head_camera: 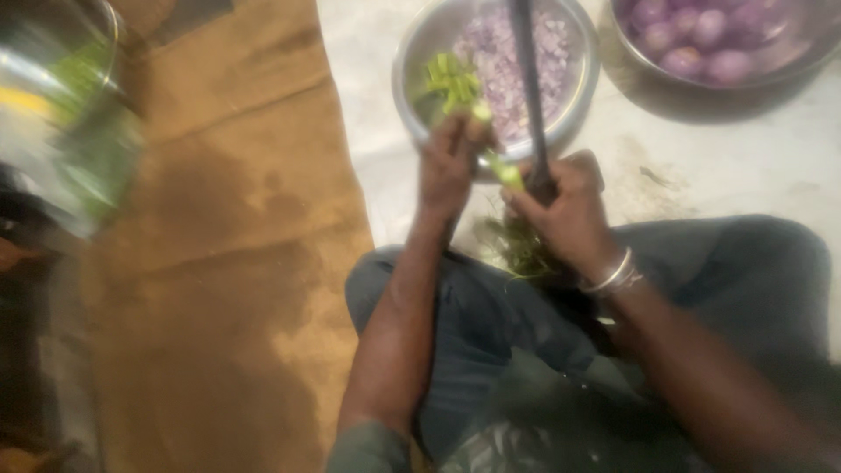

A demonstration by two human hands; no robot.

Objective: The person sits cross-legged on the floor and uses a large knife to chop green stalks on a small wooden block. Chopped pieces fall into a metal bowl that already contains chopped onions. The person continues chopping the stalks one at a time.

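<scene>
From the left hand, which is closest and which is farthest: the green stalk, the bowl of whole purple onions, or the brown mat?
1. Green stalk: held in the left hand, right at its fingers.
2. Brown mat: off to the left on the floor.
3. Bowl of whole purple onions: far top right, beyond the bowl of chopped onion.

We record a dim, warm-toned view with soft focus throughout. Motion blur is heaviest at the left edge, where a steel vessel point(57, 114) smears into streaks of green and yellow. The pale floor point(701, 149) is the brightest area, so light probably falls from above, though we cannot fix the source. The steel bowl point(420, 52) shows dull glare along its rim and casts a shadow beside it. The left hand point(448, 166) and right hand point(565, 210) are underexposed, their edges soft. The lower right corner falls into near-black, detail lost.
</scene>
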